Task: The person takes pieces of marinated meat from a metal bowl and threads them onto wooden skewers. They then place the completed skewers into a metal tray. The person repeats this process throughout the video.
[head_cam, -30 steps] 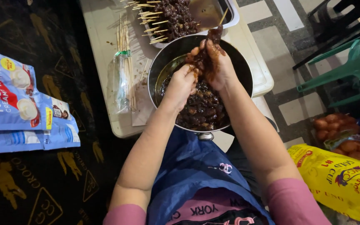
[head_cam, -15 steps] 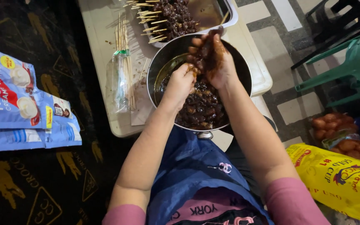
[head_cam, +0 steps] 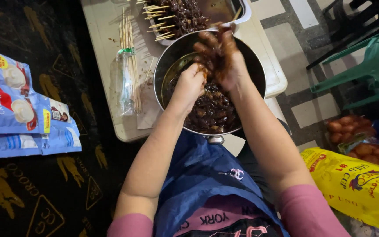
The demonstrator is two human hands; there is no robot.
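Raised higher since before, sauce-slick right hand and left hand together pinching glossy meat, round steel bowl

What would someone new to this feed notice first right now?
First, the two sauce-coated hands, left hand and right hand, meeting above the metal bowl of dark marinated meat pieces at centre. Just beyond, at the top edge, a tray holds finished meat skewers, and a bundle of bare bamboo sticks lies left of the bowl. The bright blue packets at far left and the yellow sack at lower right also stand out.
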